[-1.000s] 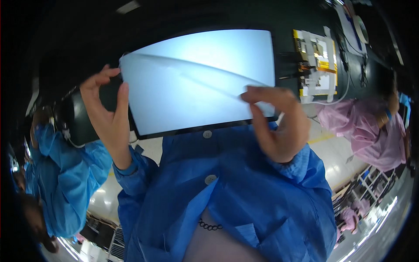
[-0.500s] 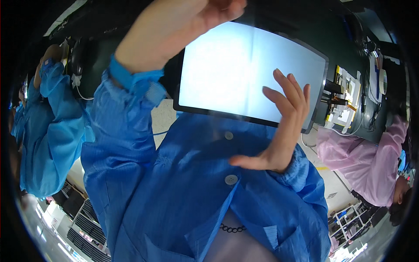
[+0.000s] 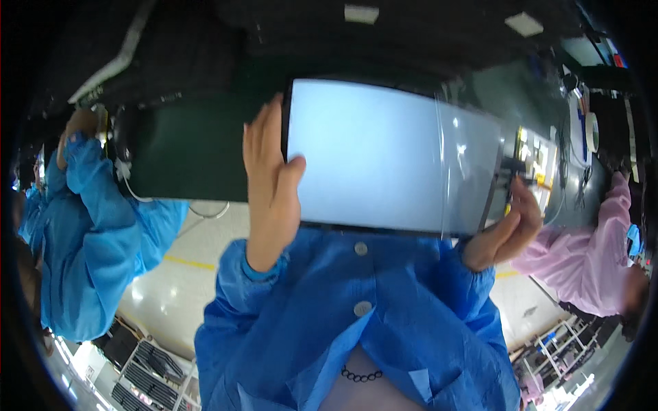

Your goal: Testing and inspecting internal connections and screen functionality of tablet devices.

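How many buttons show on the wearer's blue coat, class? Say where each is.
2. The upper button shows just below the screen; the lower button is beneath it, above the necklace. Others may be hidden.

room lies left of the bare left hand (image 3: 271, 181), over the flat dark green worktop (image 3: 188, 151); a yellow-edged white board (image 3: 540, 156) blocks the right side.

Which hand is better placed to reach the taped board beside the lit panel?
Probably the right hand: its fingertips appear close to the taped board, near the lit panel's right end. The left hand is at the opposite edge, thumb over the front.
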Demonstrator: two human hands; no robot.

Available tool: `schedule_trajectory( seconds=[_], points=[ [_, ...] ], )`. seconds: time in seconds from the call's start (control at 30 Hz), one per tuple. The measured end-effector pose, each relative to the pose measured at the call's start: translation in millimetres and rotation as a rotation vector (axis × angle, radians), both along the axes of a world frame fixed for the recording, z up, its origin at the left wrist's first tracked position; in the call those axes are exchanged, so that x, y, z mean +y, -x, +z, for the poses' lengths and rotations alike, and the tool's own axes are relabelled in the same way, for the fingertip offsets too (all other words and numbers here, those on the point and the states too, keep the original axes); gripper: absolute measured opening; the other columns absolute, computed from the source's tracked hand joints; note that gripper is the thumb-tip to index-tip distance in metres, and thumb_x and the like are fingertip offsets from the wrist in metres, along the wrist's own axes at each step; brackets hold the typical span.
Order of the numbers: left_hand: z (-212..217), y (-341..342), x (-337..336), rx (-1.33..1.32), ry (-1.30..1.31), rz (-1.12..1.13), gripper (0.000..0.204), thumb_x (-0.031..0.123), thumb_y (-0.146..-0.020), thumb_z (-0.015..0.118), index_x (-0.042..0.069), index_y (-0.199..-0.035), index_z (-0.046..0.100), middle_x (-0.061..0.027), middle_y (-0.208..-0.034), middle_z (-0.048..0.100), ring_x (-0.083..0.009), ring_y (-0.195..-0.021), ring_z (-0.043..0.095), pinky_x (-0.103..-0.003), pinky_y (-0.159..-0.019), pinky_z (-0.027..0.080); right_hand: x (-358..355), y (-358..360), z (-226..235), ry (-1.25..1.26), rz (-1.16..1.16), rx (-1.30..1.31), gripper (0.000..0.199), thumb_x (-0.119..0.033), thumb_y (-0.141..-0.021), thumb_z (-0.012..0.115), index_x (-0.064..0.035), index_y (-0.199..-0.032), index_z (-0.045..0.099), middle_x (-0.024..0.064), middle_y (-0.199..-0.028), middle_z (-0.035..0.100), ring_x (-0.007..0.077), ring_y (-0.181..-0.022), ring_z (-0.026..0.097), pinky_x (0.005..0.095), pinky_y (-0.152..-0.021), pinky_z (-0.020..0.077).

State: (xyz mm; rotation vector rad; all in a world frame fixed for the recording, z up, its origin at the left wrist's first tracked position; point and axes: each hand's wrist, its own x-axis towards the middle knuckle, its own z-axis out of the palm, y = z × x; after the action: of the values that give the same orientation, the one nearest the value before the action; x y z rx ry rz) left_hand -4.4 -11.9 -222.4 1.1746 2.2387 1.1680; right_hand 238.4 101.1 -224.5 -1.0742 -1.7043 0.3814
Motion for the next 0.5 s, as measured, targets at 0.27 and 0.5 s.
schedule_trajectory(
  seconds=[0.27, 0.5],
  points=[
    [3, -5, -8, -0.218, -0.285, -0.088, 0.078, 0.020, -0.064, 0.049, 0.003, -0.138, 0.030, -0.0170, -0.139, 0.037, -0.0298, -0.132, 0.031, -0.049, -0.111, -0.003, -10, -10, -8, -0.066, 0.076, 0.145, 0.020, -0.020, -0.097, 0.028, -0.0014, -0.096, 0.035, 0.0233, -0.101, 0.055, 0.0298, -0.090, 0.062, 0.0364, -0.083, 0.0483],
    [3, -3, -4, -0.270, -0.319, -0.065, 0.068, 0.016, -0.071, 0.049, 0.002, -0.136, 0.034, -0.0168, -0.138, 0.039, -0.0309, -0.128, 0.036, -0.044, -0.110, 0.013, -5, -12, -7, -0.082, 0.088, 0.103, 0.027, -0.026, -0.098, 0.029, 0.0001, -0.094, 0.037, 0.0250, -0.101, 0.056, 0.0299, -0.092, 0.062, 0.0366, -0.085, 0.0488]
  ],
)
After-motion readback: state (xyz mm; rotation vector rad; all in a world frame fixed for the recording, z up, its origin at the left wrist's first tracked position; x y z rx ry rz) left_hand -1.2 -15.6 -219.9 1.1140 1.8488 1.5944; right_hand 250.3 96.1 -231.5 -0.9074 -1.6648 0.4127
